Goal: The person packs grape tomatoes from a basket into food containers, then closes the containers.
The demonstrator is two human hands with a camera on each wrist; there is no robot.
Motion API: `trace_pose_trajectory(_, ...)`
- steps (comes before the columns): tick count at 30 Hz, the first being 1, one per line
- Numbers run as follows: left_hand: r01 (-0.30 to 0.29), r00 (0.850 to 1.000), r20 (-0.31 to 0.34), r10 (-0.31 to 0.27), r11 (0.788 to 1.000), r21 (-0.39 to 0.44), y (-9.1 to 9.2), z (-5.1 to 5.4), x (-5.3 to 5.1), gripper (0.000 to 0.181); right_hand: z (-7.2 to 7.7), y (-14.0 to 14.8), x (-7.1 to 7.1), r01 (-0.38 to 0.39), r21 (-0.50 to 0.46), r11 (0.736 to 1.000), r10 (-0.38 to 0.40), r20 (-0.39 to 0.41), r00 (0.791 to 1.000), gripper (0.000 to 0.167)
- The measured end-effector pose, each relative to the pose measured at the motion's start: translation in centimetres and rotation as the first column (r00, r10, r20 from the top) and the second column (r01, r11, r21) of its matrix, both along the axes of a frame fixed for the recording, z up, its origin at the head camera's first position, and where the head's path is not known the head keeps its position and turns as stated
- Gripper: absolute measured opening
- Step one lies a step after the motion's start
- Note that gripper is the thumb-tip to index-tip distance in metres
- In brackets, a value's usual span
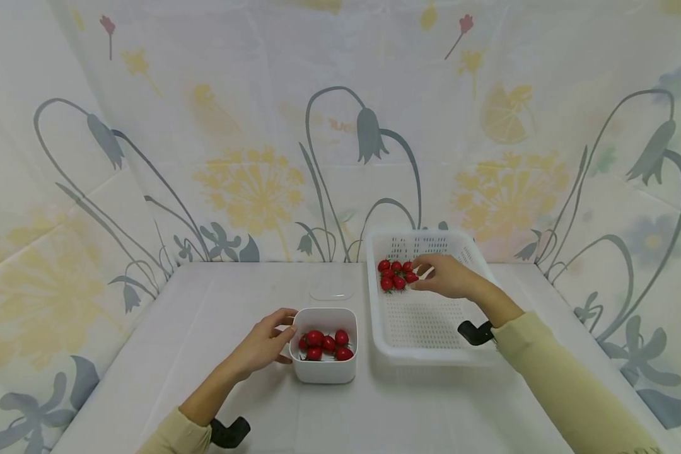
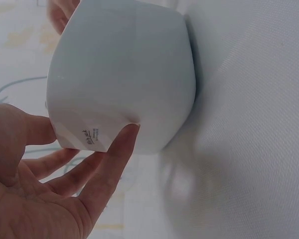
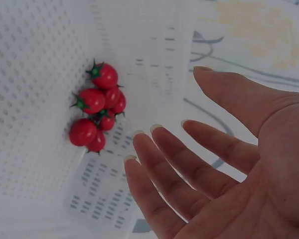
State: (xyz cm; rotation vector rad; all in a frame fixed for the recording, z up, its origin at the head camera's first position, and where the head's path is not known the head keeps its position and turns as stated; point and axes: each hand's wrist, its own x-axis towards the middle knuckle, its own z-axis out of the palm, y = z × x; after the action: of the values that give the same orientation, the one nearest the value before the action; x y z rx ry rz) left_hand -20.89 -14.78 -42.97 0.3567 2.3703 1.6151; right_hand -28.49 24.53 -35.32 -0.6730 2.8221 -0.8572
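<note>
On the table a white box (image 1: 325, 372) holds several cherry tomatoes (image 1: 328, 343). My left hand (image 1: 263, 340) touches the box's left side, its fingers spread along the wall and rim. In the left wrist view one fingertip of the left hand (image 2: 55, 194) presses the box's outer wall (image 2: 124, 69). To the right, several cherry tomatoes (image 1: 398, 275) with green stems lie at the far left of a white perforated basket (image 1: 378, 328). Over them reaches my right hand (image 1: 445, 275). The right wrist view shows the right hand (image 3: 214, 164) with fingers parted and nothing between them, apart from the tomatoes (image 3: 91, 101).
Behind the box lies a clear flat lid (image 1: 331, 290). The basket's raised walls stand close to the box's right side. A printed floral sheet (image 1: 340, 139) hangs behind the white table (image 1: 250, 290). Both wrists wear black mounts.
</note>
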Motion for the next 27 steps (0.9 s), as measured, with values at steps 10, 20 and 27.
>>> trace_pose_trajectory(10, -0.017, 1.000, 0.001, 0.017, 1.000, -0.011, 0.1, 0.0, -0.1, 0.038, -1.1, 1.9, -2.6, 0.108, 0.007, 0.994, -0.109, 0.075, 0.991, 0.046)
trace_pose_trajectory(20, -0.019, 1.000, -0.011, 0.019, 1.000, -0.013, 0.1, -0.3, -0.2, 0.038, -3.7, 3.2, -6.0, 0.207, -0.088, 0.974, -0.180, 0.250, 0.951, 0.053)
trace_pose_trajectory(27, -0.018, 1.000, -0.019, 0.018, 1.000, -0.021, 0.0, -0.2, -0.1, 0.037, -5.1, 2.9, -7.3, 0.257, -0.110, 0.960, -0.210, 0.321, 0.923, 0.051)
